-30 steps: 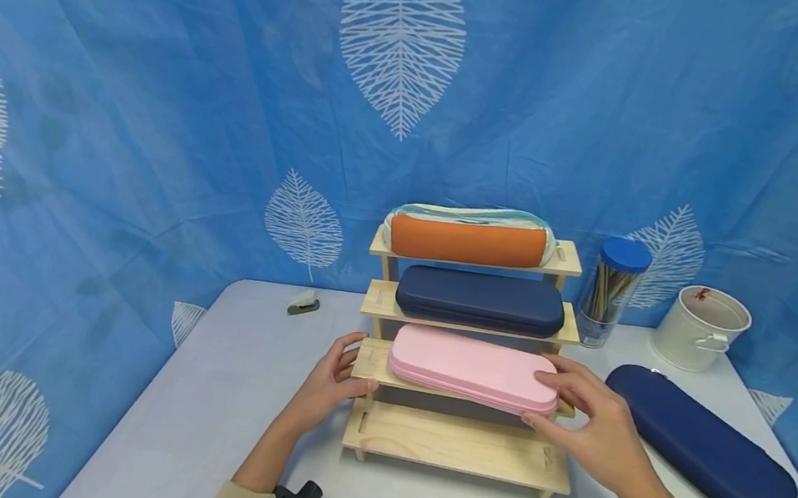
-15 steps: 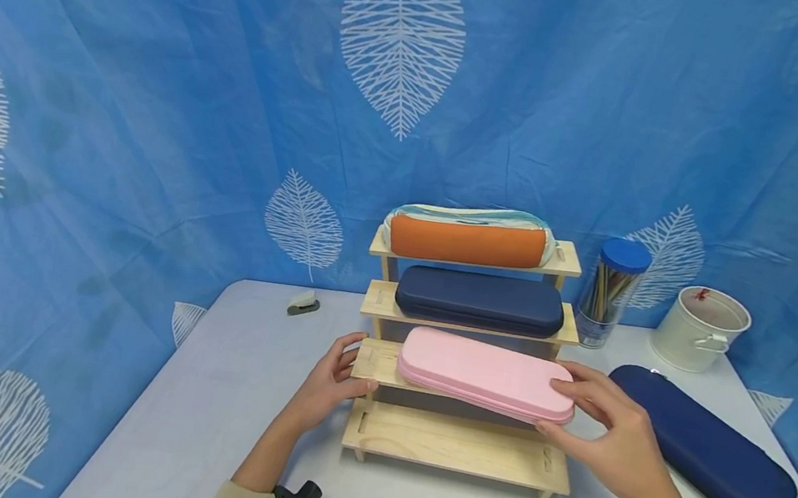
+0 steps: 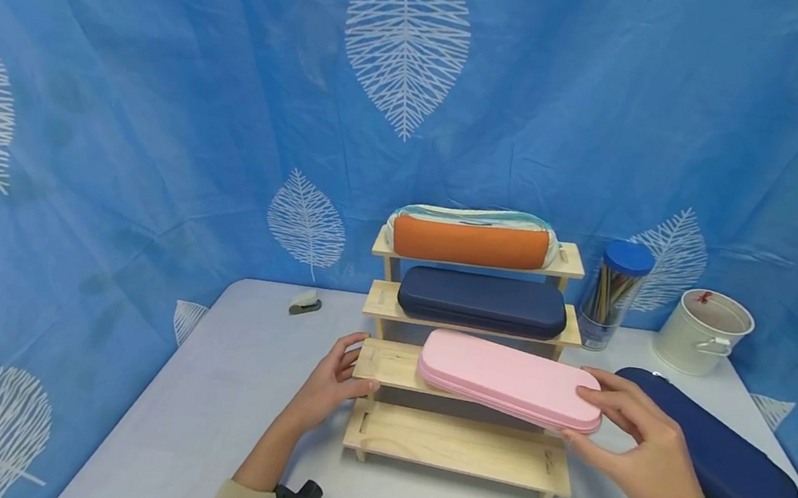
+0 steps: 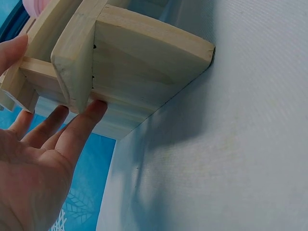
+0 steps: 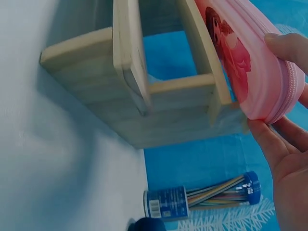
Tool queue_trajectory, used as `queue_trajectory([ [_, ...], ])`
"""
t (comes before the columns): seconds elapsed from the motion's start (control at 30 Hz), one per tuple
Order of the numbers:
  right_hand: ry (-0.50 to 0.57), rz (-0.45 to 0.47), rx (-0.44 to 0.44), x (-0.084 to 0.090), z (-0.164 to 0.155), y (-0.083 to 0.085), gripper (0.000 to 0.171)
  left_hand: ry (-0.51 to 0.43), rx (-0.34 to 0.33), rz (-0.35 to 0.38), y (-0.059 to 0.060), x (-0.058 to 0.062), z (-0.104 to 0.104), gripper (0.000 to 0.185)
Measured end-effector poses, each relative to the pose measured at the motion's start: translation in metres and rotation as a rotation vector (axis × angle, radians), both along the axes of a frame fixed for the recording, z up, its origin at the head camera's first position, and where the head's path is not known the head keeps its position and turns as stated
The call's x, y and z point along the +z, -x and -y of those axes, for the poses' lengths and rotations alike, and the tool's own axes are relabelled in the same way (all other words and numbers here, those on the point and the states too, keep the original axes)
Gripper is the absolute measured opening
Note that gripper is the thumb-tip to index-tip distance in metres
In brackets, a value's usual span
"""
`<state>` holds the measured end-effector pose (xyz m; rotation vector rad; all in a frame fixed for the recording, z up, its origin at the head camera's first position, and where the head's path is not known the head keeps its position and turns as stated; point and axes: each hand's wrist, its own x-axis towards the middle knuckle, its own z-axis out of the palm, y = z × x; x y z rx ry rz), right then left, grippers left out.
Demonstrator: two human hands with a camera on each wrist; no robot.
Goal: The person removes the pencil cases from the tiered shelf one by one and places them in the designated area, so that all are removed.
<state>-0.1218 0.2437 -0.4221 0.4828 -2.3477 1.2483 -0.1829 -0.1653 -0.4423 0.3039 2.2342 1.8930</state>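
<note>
A pink zippered pencil case (image 3: 503, 380) lies aslant over the second-lowest tier of a wooden stepped rack (image 3: 456, 446). My right hand (image 3: 652, 451) pinches its right end, thumb at the near side and fingers at the far side. That end juts past the shelf, and the right wrist view shows a printed picture on the case's underside (image 5: 228, 53). Whether its left end touches the shelf I cannot tell. My left hand (image 3: 326, 387) holds the left end of the same tier, thumb in front; in the left wrist view, fingertips (image 4: 98, 107) touch the rack's side.
A navy pencil case (image 3: 483, 302) and an orange-and-white pouch (image 3: 471, 243) occupy the upper tiers. To the right lie a larger navy case (image 3: 727, 460), a blue-lidded tube of pencils (image 3: 612, 294) and a white bucket (image 3: 702, 333). A small stapler (image 3: 304, 302) sits at the back left.
The pink pencil case has slid rightward and slightly toward me along with my right hand, its right end now beyond the shelf. My left hand stays on the rack.
</note>
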Motion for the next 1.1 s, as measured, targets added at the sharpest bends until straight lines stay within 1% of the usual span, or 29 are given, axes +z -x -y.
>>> queue_trajectory([
  [0.13,-0.027,0.018,-0.057,0.002,-0.006,-0.005,0.054,-0.011,-0.004,0.0,0.0,0.0,0.001,0.08],
  [0.33,-0.034,0.008,-0.073,0.002,-0.013,-0.011,0.055,-0.002,-0.003,-0.008,0.0,0.0,0.001,0.079],
  [0.53,-0.029,0.005,-0.09,0.003,-0.018,-0.019,0.057,-0.004,-0.016,-0.004,0.0,0.0,0.001,0.082],
  [0.73,-0.036,0.008,-0.107,0.004,-0.022,-0.024,0.056,-0.002,-0.004,-0.002,-0.001,0.001,0.0,0.081],
  [0.9,-0.035,0.005,-0.111,0.005,-0.027,-0.029,0.06,0.001,-0.002,-0.003,-0.001,0.001,0.0,0.079],
  [1.1,-0.056,-0.011,-0.16,0.004,-0.031,-0.035,0.059,0.0,-0.008,0.003,-0.001,0.0,0.0,0.079],
])
